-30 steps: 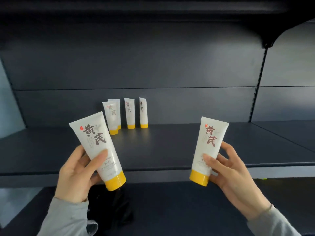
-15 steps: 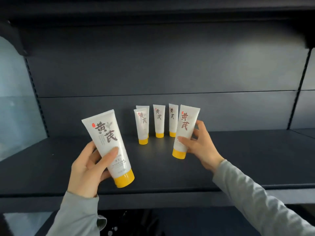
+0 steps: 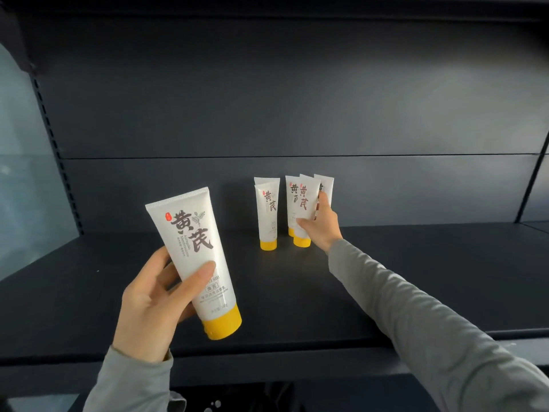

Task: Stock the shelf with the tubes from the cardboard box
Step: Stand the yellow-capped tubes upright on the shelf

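Dark shelf (image 3: pixel 416 281), back wall bare. Left hand (image 3: pixel 151 298) keeps its fingers clamped on the left tube (image 3: pixel 193 248), tilted, cap down, above the shelf's front edge, not yet placed. Right hand (image 3: pixel 322 227) has reached from the front to the back over the last second, fingers wrapped round the right tube (image 3: pixel 306 203), yellow cap at or just off the shelf, just beside the standing tubes (image 3: pixel 266 212). Likely about to let go; left tube goes next. Cardboard box not in view.
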Available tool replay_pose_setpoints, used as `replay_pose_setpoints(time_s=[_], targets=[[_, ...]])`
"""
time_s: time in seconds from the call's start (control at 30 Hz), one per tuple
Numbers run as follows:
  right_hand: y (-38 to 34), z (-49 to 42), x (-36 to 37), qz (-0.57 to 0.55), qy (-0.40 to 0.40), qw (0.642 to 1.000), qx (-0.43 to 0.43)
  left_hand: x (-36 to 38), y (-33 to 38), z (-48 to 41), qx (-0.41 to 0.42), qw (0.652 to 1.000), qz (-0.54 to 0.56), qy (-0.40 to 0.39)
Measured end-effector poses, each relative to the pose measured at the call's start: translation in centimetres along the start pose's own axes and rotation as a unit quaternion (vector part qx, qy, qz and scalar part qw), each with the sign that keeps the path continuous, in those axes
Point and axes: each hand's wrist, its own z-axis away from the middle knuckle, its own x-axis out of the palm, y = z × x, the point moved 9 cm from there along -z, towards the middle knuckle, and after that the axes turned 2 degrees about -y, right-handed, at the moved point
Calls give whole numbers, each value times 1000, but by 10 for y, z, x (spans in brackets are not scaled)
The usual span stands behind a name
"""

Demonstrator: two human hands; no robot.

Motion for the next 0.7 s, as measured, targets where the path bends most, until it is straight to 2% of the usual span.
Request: replay_pose_setpoints(time_s=[0.3,0.7], targets=[[11,-21,27,48,-29,998,-9,7,-6,-4,-9,1000,5,17],[38,-18,23,40,-7,999,33,24,-10,-3,-9,1000,-6,14]])
